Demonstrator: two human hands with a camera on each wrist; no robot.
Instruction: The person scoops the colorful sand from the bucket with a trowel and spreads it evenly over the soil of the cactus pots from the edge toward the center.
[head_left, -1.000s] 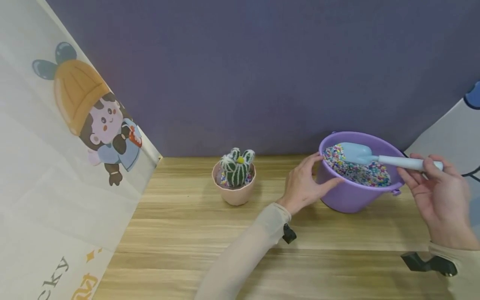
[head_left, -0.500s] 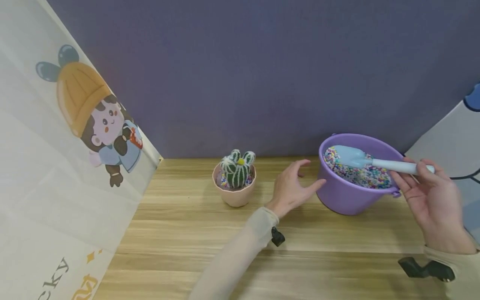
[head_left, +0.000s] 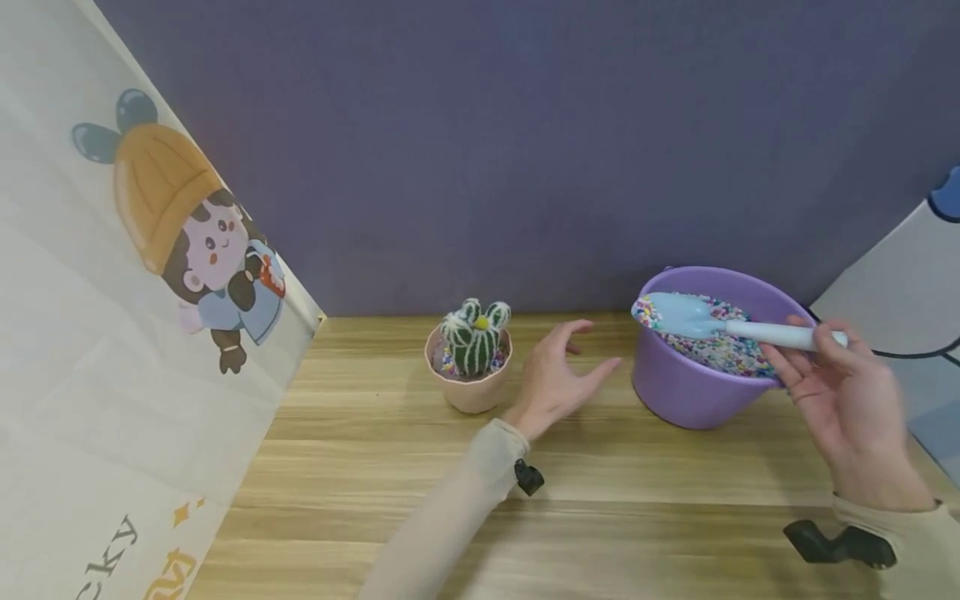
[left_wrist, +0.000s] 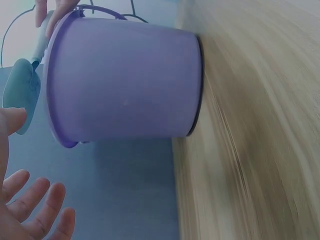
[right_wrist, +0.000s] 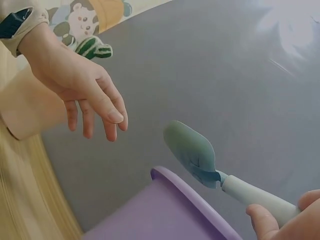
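My right hand (head_left: 855,400) grips the white handle of a light blue toy shovel (head_left: 678,315), its blade above the left rim of a purple bucket (head_left: 693,392). Multicoloured beads lie on the blade's tip, and more of these beads (head_left: 723,357) fill part of the bucket. In the right wrist view the shovel (right_wrist: 192,152) is clear of the bucket's rim. My left hand (head_left: 555,379) hovers with nothing in it, fingers spread, between the bucket and a pink pot (head_left: 471,393). A knitted cactus (head_left: 476,343) stands in that pot, with some beads around its base.
Everything stands on a wood-grain table (head_left: 337,483) against a dark blue-grey back panel (head_left: 480,150). A pale side panel (head_left: 60,333) with a cartoon figure rises at the left. Another pale panel (head_left: 892,283) is at the right, behind the bucket.
My left hand has let go of the bucket's rim and moved left towards the pot. The shovel has shifted left, from inside the bucket to over its left rim.
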